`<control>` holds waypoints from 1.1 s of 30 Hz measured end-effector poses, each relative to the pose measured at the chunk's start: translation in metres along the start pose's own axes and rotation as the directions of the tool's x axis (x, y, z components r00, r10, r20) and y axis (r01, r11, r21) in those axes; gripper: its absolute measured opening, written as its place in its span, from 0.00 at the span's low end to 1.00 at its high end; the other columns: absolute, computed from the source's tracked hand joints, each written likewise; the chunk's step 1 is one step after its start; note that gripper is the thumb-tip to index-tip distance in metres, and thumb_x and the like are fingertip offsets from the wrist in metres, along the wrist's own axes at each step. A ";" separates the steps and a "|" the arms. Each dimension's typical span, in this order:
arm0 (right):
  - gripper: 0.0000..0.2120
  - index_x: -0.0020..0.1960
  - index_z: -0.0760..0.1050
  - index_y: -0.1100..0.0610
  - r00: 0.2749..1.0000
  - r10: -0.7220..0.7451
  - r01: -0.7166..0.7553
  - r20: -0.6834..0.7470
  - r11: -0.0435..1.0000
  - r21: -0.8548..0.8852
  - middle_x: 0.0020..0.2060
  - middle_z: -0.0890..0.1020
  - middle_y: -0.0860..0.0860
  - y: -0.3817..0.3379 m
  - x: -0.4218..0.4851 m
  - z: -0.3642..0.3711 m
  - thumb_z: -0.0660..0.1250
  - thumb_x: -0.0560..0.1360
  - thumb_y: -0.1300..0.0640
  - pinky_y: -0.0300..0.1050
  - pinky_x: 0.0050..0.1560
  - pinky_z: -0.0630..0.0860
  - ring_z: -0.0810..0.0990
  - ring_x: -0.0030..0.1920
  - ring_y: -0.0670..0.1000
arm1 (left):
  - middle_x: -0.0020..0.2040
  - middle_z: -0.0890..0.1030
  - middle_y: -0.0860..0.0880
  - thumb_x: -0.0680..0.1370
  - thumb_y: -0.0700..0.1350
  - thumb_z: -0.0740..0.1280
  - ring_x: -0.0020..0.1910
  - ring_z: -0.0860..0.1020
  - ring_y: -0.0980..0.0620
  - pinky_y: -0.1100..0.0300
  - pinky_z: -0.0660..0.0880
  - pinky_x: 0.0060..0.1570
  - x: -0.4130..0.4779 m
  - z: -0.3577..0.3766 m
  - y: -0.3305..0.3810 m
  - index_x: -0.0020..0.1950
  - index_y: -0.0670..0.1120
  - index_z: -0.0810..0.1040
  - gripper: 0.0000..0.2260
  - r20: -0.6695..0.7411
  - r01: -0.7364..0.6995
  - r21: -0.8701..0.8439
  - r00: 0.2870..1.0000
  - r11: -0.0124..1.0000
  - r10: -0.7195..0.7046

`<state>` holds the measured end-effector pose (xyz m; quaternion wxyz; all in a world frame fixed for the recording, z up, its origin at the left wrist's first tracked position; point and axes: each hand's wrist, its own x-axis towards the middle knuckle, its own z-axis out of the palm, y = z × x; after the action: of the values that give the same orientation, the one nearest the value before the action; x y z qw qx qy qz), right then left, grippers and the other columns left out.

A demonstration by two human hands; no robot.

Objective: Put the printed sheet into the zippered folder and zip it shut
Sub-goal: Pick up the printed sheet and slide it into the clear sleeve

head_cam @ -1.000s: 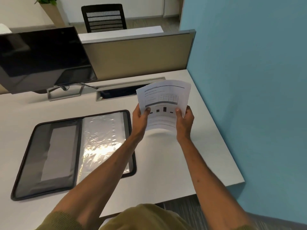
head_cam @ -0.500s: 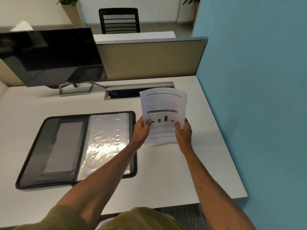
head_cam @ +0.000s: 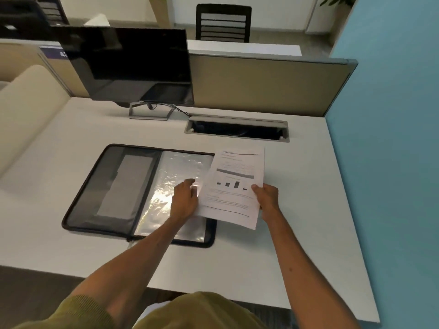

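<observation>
A black zippered folder (head_cam: 111, 186) lies open flat on the white desk, grey mesh pocket on its left half, shiny clear plastic sleeves on its right half. The printed sheet (head_cam: 235, 186), white with a table and small bar chart, hangs low over the folder's right edge. My right hand (head_cam: 267, 195) pinches the sheet's right side. My left hand (head_cam: 185, 198) is at the sheet's left edge, fingers spread on the plastic sleeve; whether it still grips the paper I cannot tell.
A dark monitor (head_cam: 128, 67) on a metal stand sits at the back left. A cable slot (head_cam: 237, 129) is set into the desk (head_cam: 297, 210) behind the folder. A beige partition (head_cam: 261, 86) closes the back; a blue wall (head_cam: 392, 138) runs along the right.
The sheet has come down and leftward from an upright hold to lie low over the folder's right edge. My left hand has shifted onto the plastic sleeve.
</observation>
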<state>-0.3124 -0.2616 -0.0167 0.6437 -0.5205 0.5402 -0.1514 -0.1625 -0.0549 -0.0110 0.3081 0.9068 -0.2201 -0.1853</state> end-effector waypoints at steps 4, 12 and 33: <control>0.12 0.64 0.83 0.66 0.993 0.061 -0.053 -0.104 0.996 0.078 0.58 0.87 0.62 -0.001 0.005 0.006 0.69 0.82 0.63 0.59 0.55 0.84 0.83 0.48 0.59 | 0.90 0.51 0.44 0.91 0.55 0.56 0.91 0.49 0.44 0.45 0.51 0.89 -0.016 0.001 -0.040 0.90 0.44 0.52 0.31 0.212 -0.155 0.371 0.974 0.916 0.079; 0.04 0.55 0.83 0.57 0.995 0.039 -0.033 -0.093 0.997 0.064 0.49 0.85 0.55 -0.009 0.004 0.019 0.69 0.83 0.61 0.40 0.36 0.77 0.82 0.37 0.52 | 0.90 0.37 0.46 0.90 0.60 0.55 0.90 0.38 0.45 0.42 0.43 0.89 -0.021 0.007 -0.048 0.90 0.49 0.40 0.37 0.281 -0.156 0.370 0.959 0.916 0.050; 0.11 0.64 0.83 0.62 0.999 0.040 -0.042 0.035 0.998 0.051 0.60 0.86 0.62 -0.007 -0.006 0.108 0.68 0.84 0.61 0.67 0.61 0.83 0.85 0.54 0.64 | 0.49 0.90 0.42 0.84 0.50 0.72 0.44 0.85 0.46 0.55 0.79 0.48 0.037 -0.165 -0.118 0.55 0.41 0.91 0.13 -0.110 0.355 -0.098 0.925 0.930 -0.365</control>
<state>-0.2197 -0.2050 -0.0216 0.6690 -0.4948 0.5359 -0.1434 -0.0201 0.0884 0.0280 0.3164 0.9293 -0.0227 -0.1892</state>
